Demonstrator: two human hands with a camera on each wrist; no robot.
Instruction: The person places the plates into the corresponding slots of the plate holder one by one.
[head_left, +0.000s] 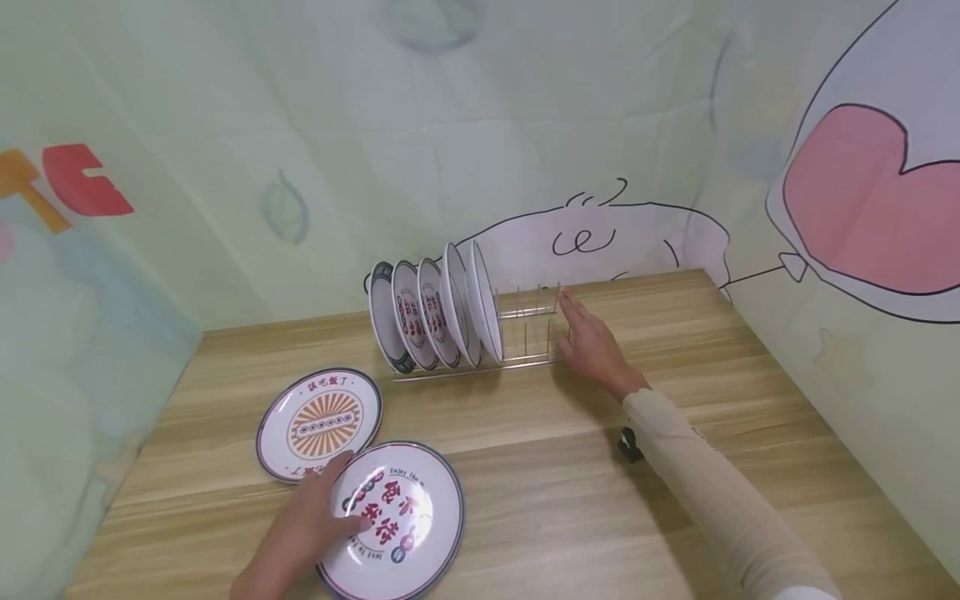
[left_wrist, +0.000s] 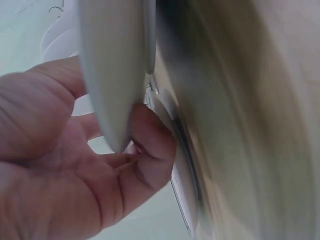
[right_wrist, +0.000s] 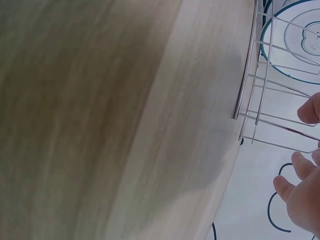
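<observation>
My left hand grips the left edge of a round white plate with red lettering, its thumb on the face. In the left wrist view the fingers curl under the rim of that plate, which is seen edge-on. A metal wire dish rack bears several plates upright in its left part. At the rack's right end is my right hand, its fingers extended and its thumb apart from them. In the right wrist view the thumb and fingertips lie close about the rack's end wires; contact is unclear.
Another white plate with an orange sunburst lies flat on the wooden table, left of the held plate. A small black object is beside the right sleeve. Printed cloth walls stand behind the table and at its sides.
</observation>
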